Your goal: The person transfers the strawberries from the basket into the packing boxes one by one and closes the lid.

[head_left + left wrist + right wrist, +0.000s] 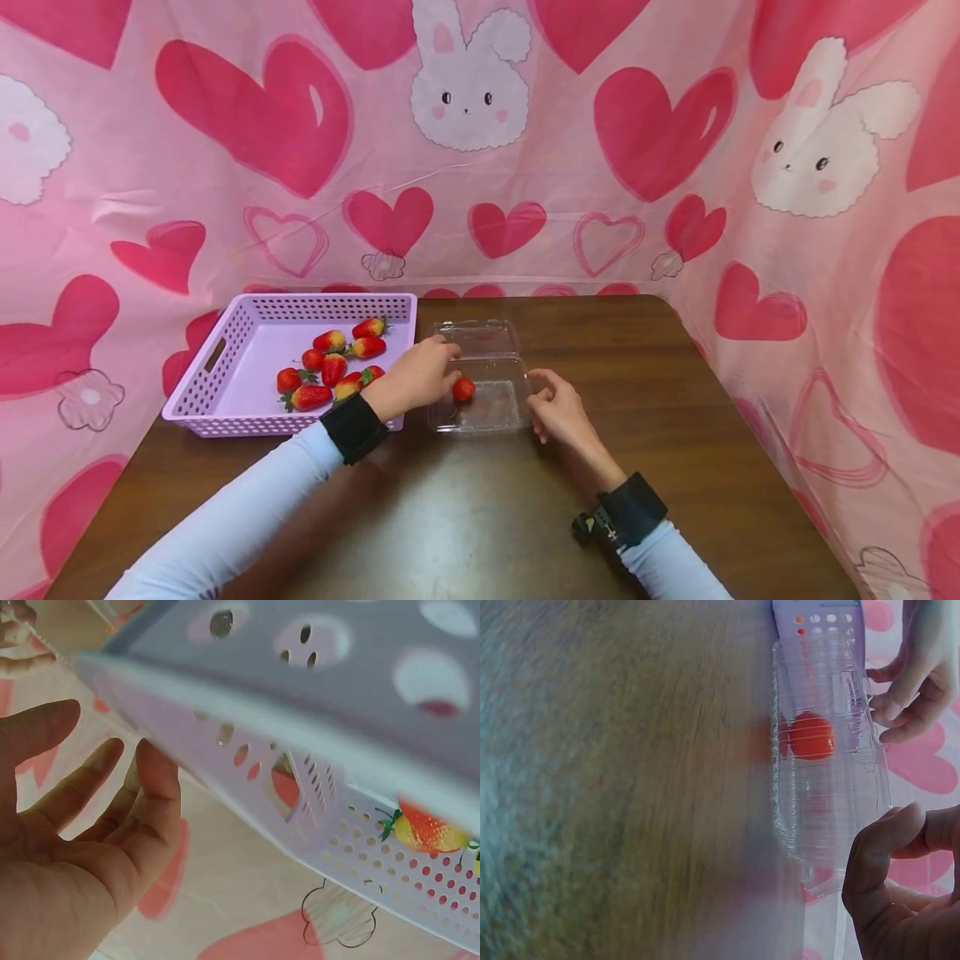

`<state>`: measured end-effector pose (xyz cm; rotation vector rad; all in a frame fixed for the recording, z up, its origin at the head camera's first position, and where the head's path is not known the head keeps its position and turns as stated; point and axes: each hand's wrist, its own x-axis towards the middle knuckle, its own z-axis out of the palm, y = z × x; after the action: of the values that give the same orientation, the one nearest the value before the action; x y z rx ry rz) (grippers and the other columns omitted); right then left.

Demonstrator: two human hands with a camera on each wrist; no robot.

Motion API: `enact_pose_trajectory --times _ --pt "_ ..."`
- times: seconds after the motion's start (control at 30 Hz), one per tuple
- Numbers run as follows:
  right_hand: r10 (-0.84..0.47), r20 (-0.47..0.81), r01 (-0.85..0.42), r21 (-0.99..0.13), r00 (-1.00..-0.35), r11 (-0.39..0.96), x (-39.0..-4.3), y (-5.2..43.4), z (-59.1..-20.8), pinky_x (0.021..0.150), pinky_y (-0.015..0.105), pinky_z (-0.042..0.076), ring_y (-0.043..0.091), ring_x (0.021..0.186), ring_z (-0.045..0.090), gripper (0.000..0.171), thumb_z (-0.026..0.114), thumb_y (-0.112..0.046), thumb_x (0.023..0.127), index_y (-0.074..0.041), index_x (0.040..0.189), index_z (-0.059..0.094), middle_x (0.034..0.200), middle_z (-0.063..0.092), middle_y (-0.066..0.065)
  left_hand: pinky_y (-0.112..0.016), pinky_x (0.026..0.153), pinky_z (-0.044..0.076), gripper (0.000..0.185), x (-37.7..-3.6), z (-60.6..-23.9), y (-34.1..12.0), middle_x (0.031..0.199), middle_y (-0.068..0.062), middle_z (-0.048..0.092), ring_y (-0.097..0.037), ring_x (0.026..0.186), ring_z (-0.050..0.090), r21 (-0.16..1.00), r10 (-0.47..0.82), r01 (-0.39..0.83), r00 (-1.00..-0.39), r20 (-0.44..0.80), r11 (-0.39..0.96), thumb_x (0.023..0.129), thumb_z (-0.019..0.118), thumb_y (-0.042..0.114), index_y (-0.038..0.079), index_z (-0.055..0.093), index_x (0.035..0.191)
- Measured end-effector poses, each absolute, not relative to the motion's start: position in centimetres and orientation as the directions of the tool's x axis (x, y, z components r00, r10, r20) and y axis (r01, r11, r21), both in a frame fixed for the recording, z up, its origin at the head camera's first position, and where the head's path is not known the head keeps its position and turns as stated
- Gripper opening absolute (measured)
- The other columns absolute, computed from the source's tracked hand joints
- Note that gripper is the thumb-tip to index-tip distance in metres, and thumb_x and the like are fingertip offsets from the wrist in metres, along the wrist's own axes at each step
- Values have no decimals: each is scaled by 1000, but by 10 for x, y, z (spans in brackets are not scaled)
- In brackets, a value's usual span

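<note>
Strawberry (463, 388) in clear container (491, 412), just beside relaxed left hand (417, 375), right hand (561, 410) loose, empty

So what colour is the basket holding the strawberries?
Pale purple basket, clearest in the head view.

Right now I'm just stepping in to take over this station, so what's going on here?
A person sits at a brown table with a lavender basket of strawberries beside an open clear plastic clamshell container. The left hand is over the container's left edge, fingers relaxed, next to one strawberry lying inside. The right hand rests at the container's right edge, fingers loosely curled, holding nothing.
</note>
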<state>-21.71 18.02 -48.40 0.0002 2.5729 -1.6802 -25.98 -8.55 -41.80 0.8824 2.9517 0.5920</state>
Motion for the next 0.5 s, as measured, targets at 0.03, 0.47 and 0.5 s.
enact_pose_trajectory --times 0.03,0.47,0.5 --pt "-39 -56 36 -915 -998 401 -217 180 -484 40 33 49 19 43 53 45 61 -2 95 -7 140 59 66 58 9 -47 94 57 38 -260 -417 -87 116 -20 70 -33 104 68 358 528 526 -843 104 771 94 79 17 -3 71 126" --pt "-40 -61 42 -927 -997 372 -217 180 -483 40 32 48 18 43 53 48 60 1 92 -4 140 60 65 59 8 -45 86 59 29 -267 -411 -109 105 -19 69 -32 93 68 355 484 500 -864 141 790 93 75 9 -2 75 119" --pt "-42 -62 42 -927 -997 372 -217 180 -483 40 32 48 18 43 53 48 60 1 92 -4 140 59 65 59 8 -44 85 59 28 -267 -410 -110 104 -18 69 -31 92 68 363 480 497 -866 142 788 93 74 9 -2 75 119"
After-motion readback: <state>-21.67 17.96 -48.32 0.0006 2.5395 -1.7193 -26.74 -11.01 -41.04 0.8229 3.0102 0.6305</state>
